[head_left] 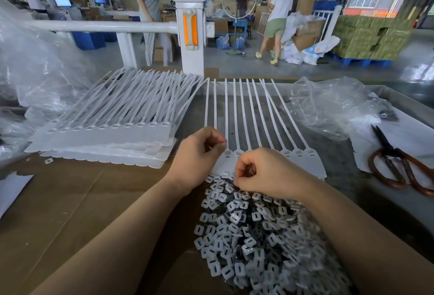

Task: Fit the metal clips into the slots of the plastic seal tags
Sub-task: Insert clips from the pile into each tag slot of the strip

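A strip of joined white plastic seal tags (303,161) lies flat in front of me, long tails pointing away. My left hand (197,156) rests on the strip's left end, fingers pinched on a small metal clip at a tag head. My right hand (265,172) is curled over the far edge of a big heap of square metal clips (253,231), fingertips pinched together on a clip. The tag heads between my hands are partly hidden.
Stacked strips of white seal tags (105,139) lie to the left. One loose clip (48,160) sits on the cardboard. Scissors with brown handles (397,165) lie at the right on white paper. Clear plastic bags (328,107) sit right and left. People move behind a white railing (98,26).
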`<state>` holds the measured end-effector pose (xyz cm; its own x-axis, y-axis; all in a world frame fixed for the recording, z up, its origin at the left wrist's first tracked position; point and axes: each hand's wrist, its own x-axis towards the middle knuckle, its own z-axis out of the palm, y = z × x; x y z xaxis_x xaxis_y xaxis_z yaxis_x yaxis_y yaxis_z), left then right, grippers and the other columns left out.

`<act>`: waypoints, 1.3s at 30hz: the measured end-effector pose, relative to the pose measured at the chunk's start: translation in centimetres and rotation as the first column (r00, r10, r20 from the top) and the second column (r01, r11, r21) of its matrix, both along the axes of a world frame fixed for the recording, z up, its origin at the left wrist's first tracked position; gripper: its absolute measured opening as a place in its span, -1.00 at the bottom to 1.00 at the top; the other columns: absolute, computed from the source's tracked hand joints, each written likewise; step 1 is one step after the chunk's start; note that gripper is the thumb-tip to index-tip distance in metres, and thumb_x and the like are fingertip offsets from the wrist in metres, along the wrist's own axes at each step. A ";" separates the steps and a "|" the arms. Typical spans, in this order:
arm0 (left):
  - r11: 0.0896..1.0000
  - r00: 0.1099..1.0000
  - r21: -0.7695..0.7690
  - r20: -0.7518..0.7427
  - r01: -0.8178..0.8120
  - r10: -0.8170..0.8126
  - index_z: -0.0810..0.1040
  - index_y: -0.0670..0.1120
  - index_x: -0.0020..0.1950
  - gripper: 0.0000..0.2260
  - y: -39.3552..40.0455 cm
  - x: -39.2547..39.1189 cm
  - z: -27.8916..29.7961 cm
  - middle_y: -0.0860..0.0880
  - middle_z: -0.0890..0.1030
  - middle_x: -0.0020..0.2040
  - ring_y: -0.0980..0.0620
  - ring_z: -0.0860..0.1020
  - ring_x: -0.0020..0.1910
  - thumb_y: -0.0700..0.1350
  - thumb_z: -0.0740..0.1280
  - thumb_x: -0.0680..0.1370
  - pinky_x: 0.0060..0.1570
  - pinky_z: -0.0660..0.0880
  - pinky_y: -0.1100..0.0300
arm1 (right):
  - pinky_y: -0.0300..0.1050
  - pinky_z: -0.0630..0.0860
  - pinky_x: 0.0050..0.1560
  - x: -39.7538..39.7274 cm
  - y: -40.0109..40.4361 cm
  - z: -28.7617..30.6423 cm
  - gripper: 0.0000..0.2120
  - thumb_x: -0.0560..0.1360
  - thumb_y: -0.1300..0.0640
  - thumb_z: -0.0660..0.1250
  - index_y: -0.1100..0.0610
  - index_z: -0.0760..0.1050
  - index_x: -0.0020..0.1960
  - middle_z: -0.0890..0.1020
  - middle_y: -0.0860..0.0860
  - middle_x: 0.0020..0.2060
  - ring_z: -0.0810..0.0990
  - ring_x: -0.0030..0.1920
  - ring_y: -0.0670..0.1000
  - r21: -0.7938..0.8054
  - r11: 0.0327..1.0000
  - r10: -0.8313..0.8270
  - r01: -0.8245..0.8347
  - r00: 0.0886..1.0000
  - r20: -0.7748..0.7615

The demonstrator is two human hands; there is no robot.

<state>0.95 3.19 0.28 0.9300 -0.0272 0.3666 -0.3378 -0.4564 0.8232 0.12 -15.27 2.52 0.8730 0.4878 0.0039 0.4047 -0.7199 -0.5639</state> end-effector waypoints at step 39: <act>0.974 0.983 0.172 -0.086 -0.146 0.163 0.51 0.01 -0.13 -0.88 1.0 2.3 -0.8 0.14 0.51 -0.27 0.19 0.46 -0.28 -0.11 0.29 0.62 -0.30 0.31 0.32 | -0.04 0.47 0.28 0.4 0.1 -1.1 -0.69 0.59 0.17 0.32 -0.07 0.58 0.29 0.47 -0.07 0.29 0.52 0.22 -0.02 -0.098 0.986 -0.126 0.137 0.986 0.112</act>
<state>3.29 4.22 -0.56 0.9591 0.0678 0.2748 -0.1729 -0.6283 0.7585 0.56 -15.20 1.44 0.9271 0.3710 0.0542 0.3555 -0.8238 -0.4415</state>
